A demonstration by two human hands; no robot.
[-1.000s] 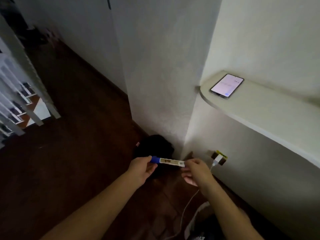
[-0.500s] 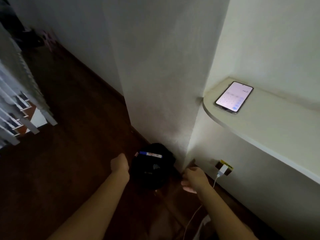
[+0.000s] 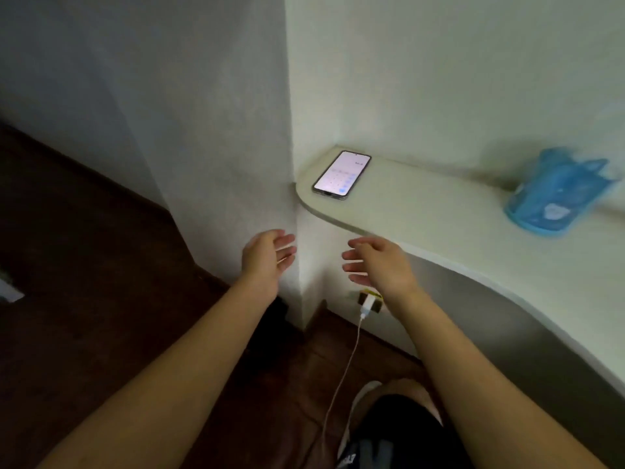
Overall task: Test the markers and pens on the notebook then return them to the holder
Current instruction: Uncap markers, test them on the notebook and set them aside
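Observation:
My left hand (image 3: 267, 257) and my right hand (image 3: 378, 264) are raised in front of the wall corner, both with straight, spread fingers and holding nothing. They face each other, palms inward, a little below the curved edge of the white shelf (image 3: 439, 225). No marker, pen, notebook or holder shows in this view. A small dark shape (image 3: 280, 308) shows on the floor behind my left forearm, mostly hidden.
A phone (image 3: 341, 174) with a lit screen lies on the shelf's left end. A blue plastic bag (image 3: 554, 194) sits further right on the shelf. A white charger (image 3: 367, 304) is plugged in low on the wall, its cable trailing across the dark wooden floor.
A second ago both hands held a blue-and-white marker; it then lay on the dark object on the floor. Both hands have since risen empty toward the shelf, and the view swung right.

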